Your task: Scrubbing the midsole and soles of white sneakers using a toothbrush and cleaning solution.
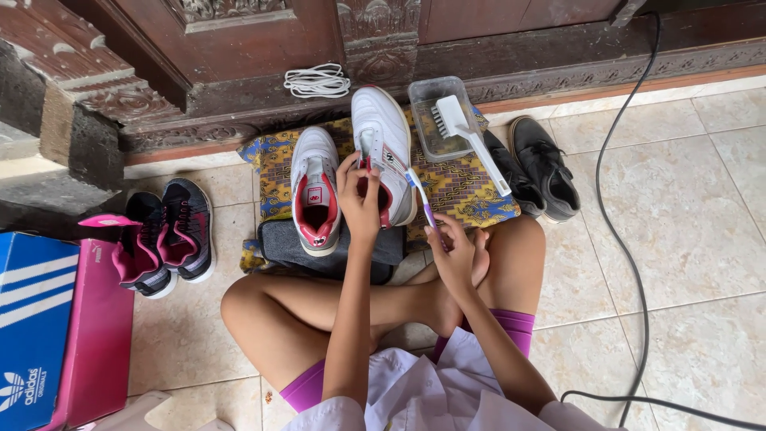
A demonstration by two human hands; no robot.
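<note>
I sit cross-legged on a tiled floor. My left hand point(359, 199) grips the tongue of a white sneaker with red lining point(387, 132), which stands on a patterned yellow-blue cloth point(455, 187). My right hand point(453, 254) holds a toothbrush point(420, 195) with its bristle end pointing at the sneaker's side. The matching white sneaker point(313, 187) lies to the left on the cloth, partly over a dark grey folded cloth point(287, 243).
A clear plastic tub point(427, 108) with a white scrub brush point(471, 136) sits behind. White laces point(317, 81) lie on the wooden doorstep. Black shoes point(542, 164) right, black-pink sneakers point(163, 235) left, blue point(32, 319) and pink point(100, 327) shoe boxes far left, a black cable point(630, 239) right.
</note>
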